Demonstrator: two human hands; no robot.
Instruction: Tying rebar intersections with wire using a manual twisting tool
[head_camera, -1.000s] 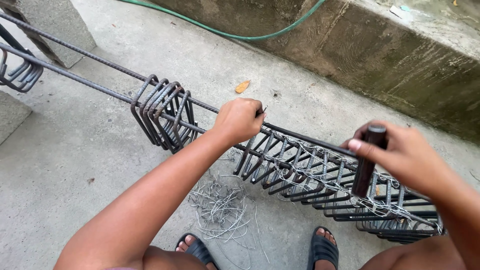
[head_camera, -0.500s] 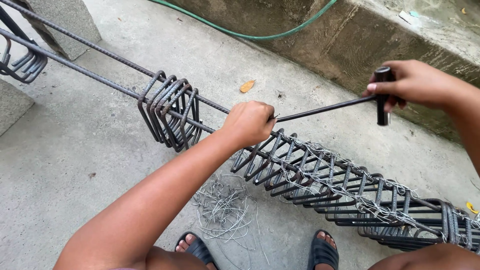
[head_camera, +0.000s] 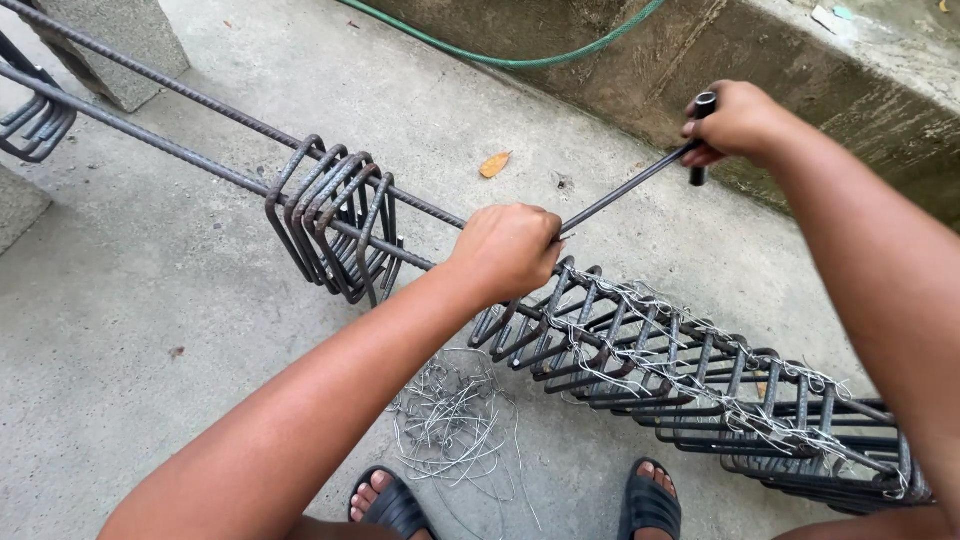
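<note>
The grip of the left hand (head_camera: 512, 248) is clenched around the long rebars (head_camera: 180, 95) where the tying tool's rod meets them, fist closed with knuckles up and the fingers curled under the steel. The right hand (head_camera: 738, 122) is raised and out to the side, closed around the dark handle of a wire tying tool (head_camera: 640, 182), whose thin straight rod slants down from that handle to the left fist. The rod's tip is hidden by the fingers, so I cannot tell what it hooks.

The rebars run diagonally from the upper left towards the lower right, above a concrete floor (head_camera: 180, 300). Just left of the fist hangs a loose bunch of rectangular steel stirrups (head_camera: 335, 225), crowded together and leaning. Right of the fist a long row of stirrups (head_camera: 700, 370) is set closer to square, with pale tie wire (head_camera: 640, 300) twisted along the top bars.

Below the bars a tangle of short cut wires (head_camera: 450, 415) lies on the floor, just ahead of two feet in dark sandals (head_camera: 395, 505). A green hose (head_camera: 520, 55) runs along a low concrete ledge at the top, and a dry leaf (head_camera: 494, 164) lies near it.
</note>
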